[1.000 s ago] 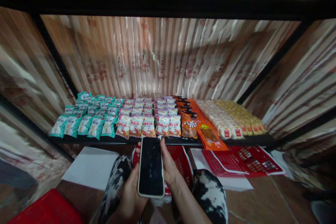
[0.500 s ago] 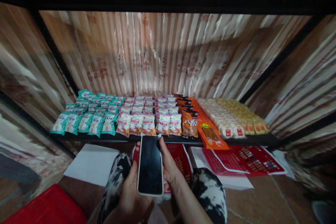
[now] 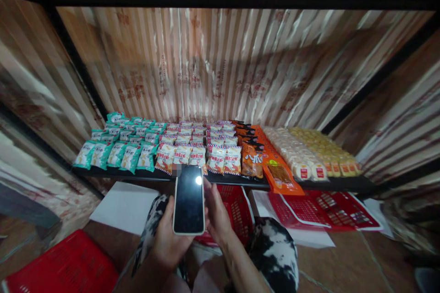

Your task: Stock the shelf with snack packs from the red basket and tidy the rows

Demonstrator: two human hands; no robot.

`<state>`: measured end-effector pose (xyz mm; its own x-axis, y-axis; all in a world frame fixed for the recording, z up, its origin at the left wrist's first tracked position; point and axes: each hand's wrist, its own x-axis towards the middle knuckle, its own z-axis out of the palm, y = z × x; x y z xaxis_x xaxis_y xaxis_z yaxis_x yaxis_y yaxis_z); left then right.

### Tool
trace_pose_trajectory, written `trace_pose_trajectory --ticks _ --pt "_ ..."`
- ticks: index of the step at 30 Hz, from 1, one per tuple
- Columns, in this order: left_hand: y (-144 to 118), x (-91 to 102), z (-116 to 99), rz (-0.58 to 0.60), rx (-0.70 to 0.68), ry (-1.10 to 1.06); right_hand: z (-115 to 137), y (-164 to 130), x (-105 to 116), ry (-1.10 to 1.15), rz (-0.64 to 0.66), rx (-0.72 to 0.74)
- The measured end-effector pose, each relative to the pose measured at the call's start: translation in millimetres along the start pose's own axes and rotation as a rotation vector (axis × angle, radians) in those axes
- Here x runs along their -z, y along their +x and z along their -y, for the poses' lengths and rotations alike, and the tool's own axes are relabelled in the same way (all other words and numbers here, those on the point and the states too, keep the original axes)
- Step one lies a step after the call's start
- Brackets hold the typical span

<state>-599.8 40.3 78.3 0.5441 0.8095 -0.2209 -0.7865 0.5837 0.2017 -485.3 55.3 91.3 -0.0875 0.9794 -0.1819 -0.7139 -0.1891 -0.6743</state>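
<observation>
Low black shelf (image 3: 220, 179) bearing rows, left to right: teal snack packets (image 3: 117, 146), red-and-white snack packets (image 3: 195, 144), orange snack bags (image 3: 252, 158), clear-wrapped pale cakes (image 3: 309, 153). Before it, red plastic basket (image 3: 237, 213); black slab phone (image 3: 189, 199) nearest.

The phone (image 3: 189, 200) has a black screen and pale rim. On the black shelf (image 3: 220, 181) lie teal-and-white packets (image 3: 117, 144), red-white-orange packets (image 3: 197, 144) and orange packs (image 3: 268, 160). The baskets (image 3: 237, 208) are red, the trousers (image 3: 275, 256) black-and-white blotched.
</observation>
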Motion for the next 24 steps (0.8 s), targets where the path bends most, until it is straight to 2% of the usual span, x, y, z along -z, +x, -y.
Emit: trace_pose_trajectory --ticks 5,10,16,24 --pt "-4 -10.1 -7 -0.025 -0.072 -0.024 -6 -8 3 -0.141 0.018 0.184" --pt "-4 -8.7 -12 -0.053 -0.111 0.014 -11 -15 11 -0.396 0.014 0.306" --pt "-4 -8.6 -14 0.034 -0.152 0.015 -8 -21 9 -0.521 0.059 0.301" --pt "-4 -14.3 -12 0.046 -0.109 0.044 -8 -21 10 -0.533 0.014 0.309"
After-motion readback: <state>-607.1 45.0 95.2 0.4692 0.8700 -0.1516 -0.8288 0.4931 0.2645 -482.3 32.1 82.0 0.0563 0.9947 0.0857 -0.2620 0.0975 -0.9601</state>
